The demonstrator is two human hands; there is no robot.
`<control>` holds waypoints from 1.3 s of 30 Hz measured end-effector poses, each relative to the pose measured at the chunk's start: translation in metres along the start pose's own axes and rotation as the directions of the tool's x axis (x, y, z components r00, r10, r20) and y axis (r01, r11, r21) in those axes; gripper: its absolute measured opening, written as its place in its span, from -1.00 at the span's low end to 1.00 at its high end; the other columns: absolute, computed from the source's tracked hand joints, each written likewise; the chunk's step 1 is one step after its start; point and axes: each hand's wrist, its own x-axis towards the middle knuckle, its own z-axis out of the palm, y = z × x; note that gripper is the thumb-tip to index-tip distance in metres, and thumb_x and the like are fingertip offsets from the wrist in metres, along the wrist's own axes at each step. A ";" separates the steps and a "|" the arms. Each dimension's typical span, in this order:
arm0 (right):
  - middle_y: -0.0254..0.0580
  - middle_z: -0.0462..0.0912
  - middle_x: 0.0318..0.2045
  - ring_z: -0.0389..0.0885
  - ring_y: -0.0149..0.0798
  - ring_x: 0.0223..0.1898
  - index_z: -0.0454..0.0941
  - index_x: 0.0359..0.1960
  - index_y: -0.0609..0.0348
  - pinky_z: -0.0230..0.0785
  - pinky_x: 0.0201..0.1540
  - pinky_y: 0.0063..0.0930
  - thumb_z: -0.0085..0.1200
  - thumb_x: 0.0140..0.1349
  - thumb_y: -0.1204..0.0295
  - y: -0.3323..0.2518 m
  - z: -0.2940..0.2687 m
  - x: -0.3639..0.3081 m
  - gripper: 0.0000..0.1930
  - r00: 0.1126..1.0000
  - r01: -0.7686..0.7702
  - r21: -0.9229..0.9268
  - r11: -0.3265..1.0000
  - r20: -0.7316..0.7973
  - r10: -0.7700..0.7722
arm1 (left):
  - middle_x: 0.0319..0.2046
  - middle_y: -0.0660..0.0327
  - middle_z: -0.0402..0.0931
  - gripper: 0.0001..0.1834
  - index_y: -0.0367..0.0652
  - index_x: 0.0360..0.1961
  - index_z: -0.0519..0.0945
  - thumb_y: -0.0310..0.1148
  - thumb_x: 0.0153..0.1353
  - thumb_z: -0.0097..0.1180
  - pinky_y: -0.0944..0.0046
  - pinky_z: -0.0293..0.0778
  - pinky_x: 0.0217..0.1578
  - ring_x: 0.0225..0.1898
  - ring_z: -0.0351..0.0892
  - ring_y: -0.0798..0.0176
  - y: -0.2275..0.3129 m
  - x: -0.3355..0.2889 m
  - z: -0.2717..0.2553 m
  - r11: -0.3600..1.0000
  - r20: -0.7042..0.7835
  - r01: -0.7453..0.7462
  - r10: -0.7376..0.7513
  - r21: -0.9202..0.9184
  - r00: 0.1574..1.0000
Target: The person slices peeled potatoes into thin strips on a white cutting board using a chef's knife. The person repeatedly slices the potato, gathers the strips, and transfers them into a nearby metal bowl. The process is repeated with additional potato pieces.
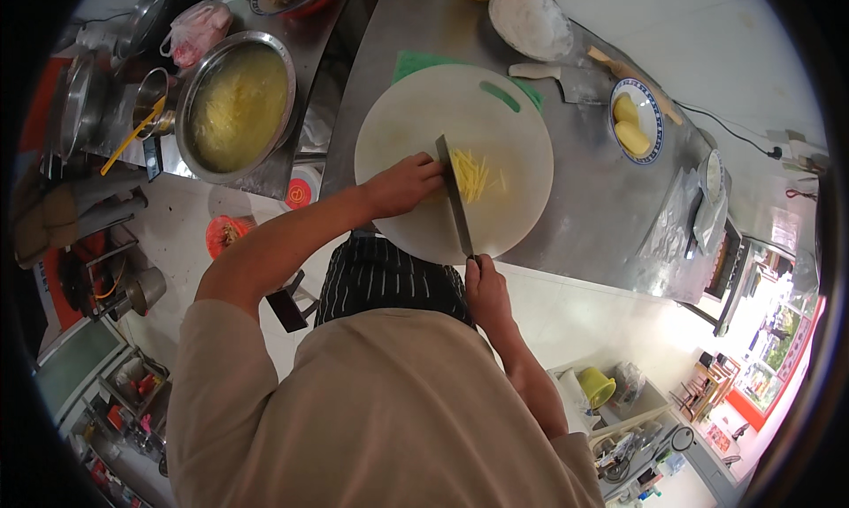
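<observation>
My right hand (487, 291) is wrapped round the handle of a kitchen knife (455, 198). Its long, dark blade stands on edge across a round white cutting board (389, 119). Against the blade's left side rest the curled fingertips of my left hand (409, 186), pressed down on the board; whatever lies under them is hidden. Just right of the blade is a small heap of thin yellow potato strips (471, 175), with a few loose slivers beside it. A green cloth (416, 63) shows from beneath the board's far edge.
Potatoes (631, 137) sit in a blue-rimmed bowl (660, 123) on the right, near a cleaver (579, 84) and a rolling pin (654, 92). A floury round dish (531, 22) stands behind. On the left table, a large metal basin (287, 110) contains yellow strips in water.
</observation>
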 end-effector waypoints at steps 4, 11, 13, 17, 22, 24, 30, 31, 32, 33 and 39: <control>0.36 0.66 -0.26 0.56 0.47 -0.13 0.46 -0.01 0.20 0.41 -0.11 0.19 -0.13 0.52 0.15 0.001 0.001 0.002 -0.65 1.000 0.008 0.036 0.999 0.005 -0.008 | 0.11 0.07 0.49 -0.70 -0.25 -0.09 0.59 -0.54 0.11 0.07 0.13 0.41 0.20 0.12 0.42 -0.06 -0.001 -0.002 0.001 0.999 0.015 0.030 -0.030 0.038 0.999; 0.38 0.65 -0.24 0.55 0.49 -0.11 0.44 -0.04 0.22 0.39 -0.10 0.21 -0.13 0.51 0.15 -0.002 0.007 0.000 -0.65 0.999 0.031 0.006 0.999 -0.018 -0.031 | 0.11 0.11 0.50 -0.64 -0.23 -0.02 0.62 -0.51 0.13 0.04 0.13 0.43 0.16 0.08 0.45 -0.02 -0.004 -0.004 0.004 0.997 -0.027 -0.010 0.012 0.073 1.000; 0.39 0.65 -0.24 0.55 0.49 -0.11 0.44 -0.03 0.23 0.39 -0.10 0.21 -0.14 0.51 0.15 -0.003 0.004 -0.002 -0.65 1.000 0.006 0.015 1.000 -0.001 -0.006 | 0.10 0.09 0.50 -0.64 -0.25 -0.03 0.61 -0.54 0.10 0.08 0.12 0.40 0.21 0.12 0.42 -0.03 -0.005 -0.006 0.005 0.999 -0.021 0.027 -0.027 0.020 0.999; 0.41 0.65 -0.25 0.54 0.50 -0.12 0.45 -0.03 0.24 0.39 -0.11 0.21 -0.15 0.51 0.15 -0.005 0.002 0.001 -0.64 1.000 0.007 0.029 1.000 0.017 -0.007 | 0.12 0.08 0.49 -0.63 -0.25 -0.01 0.61 -0.53 0.11 0.08 0.13 0.40 0.22 0.13 0.42 -0.03 -0.007 -0.006 0.007 0.998 0.008 0.002 -0.003 0.065 1.000; 0.41 0.65 -0.27 0.54 0.52 -0.13 0.43 -0.07 0.25 0.38 -0.14 0.23 -0.12 0.51 0.14 -0.007 0.006 -0.003 -0.64 0.999 0.019 0.026 0.999 -0.043 -0.018 | 0.12 0.07 0.49 -0.62 -0.25 0.00 0.61 -0.51 0.12 0.08 0.14 0.40 0.22 0.14 0.42 -0.03 -0.007 -0.006 0.006 0.997 0.007 0.005 -0.005 0.080 1.000; 0.41 0.64 -0.28 0.54 0.52 -0.15 0.43 -0.08 0.24 0.38 -0.15 0.23 -0.12 0.51 0.14 -0.005 0.004 -0.005 -0.65 0.999 0.014 0.044 0.999 -0.031 -0.012 | 0.03 0.10 0.52 -0.67 -0.24 -0.05 0.62 -0.49 0.13 0.06 0.16 0.43 0.16 0.07 0.46 0.00 -0.007 -0.006 0.006 0.997 -0.052 -0.029 0.033 0.074 0.998; 0.43 0.63 -0.30 0.53 0.53 -0.16 0.43 -0.07 0.23 0.38 -0.15 0.23 -0.12 0.50 0.15 -0.004 0.010 0.002 -0.66 1.000 -0.006 0.001 1.000 0.005 0.006 | -0.05 0.11 0.53 -0.71 -0.23 -0.10 0.62 -0.46 0.14 0.05 0.18 0.46 0.10 0.02 0.48 0.01 -0.008 -0.006 0.005 0.993 -0.076 -0.033 0.042 0.111 0.996; 0.44 0.63 -0.30 0.53 0.53 -0.16 0.43 -0.05 0.22 0.37 -0.14 0.24 -0.12 0.50 0.15 -0.003 0.010 0.000 -0.66 1.000 -0.005 0.012 1.000 -0.017 0.006 | -0.05 0.11 0.53 -0.71 -0.23 -0.10 0.62 -0.46 0.14 0.05 0.18 0.46 0.09 0.02 0.48 0.01 -0.007 -0.006 0.005 0.994 -0.080 -0.029 0.038 0.105 0.996; 0.42 0.63 -0.30 0.53 0.52 -0.16 0.45 -0.06 0.23 0.38 -0.14 0.22 -0.13 0.51 0.16 -0.004 0.012 0.001 -0.66 1.000 0.015 0.030 0.999 -0.009 -0.014 | -0.05 0.11 0.53 -0.71 -0.23 -0.10 0.62 -0.46 0.14 0.05 0.18 0.46 0.10 0.02 0.48 0.01 -0.007 -0.006 0.004 0.993 -0.088 -0.021 0.031 0.120 0.996; 0.39 0.64 -0.30 0.54 0.50 -0.16 0.46 -0.07 0.24 0.38 -0.14 0.21 -0.14 0.51 0.16 -0.004 0.012 -0.003 -0.65 1.000 -0.006 0.039 0.999 -0.014 0.007 | -0.05 0.11 0.53 -0.71 -0.23 -0.11 0.62 -0.46 0.14 0.05 0.18 0.47 0.10 0.02 0.47 0.02 -0.006 -0.007 0.005 0.993 -0.076 -0.027 0.036 0.111 0.996; 0.39 0.64 -0.27 0.55 0.50 -0.14 0.43 -0.07 0.26 0.38 -0.13 0.23 -0.15 0.51 0.13 -0.010 0.005 -0.006 -0.63 0.996 -0.080 0.102 0.992 0.054 0.075 | -0.04 0.12 0.52 -0.75 -0.23 -0.14 0.61 -0.46 0.15 0.05 0.18 0.47 0.10 0.03 0.47 0.03 -0.005 -0.007 0.005 0.994 -0.100 -0.026 0.036 0.105 0.994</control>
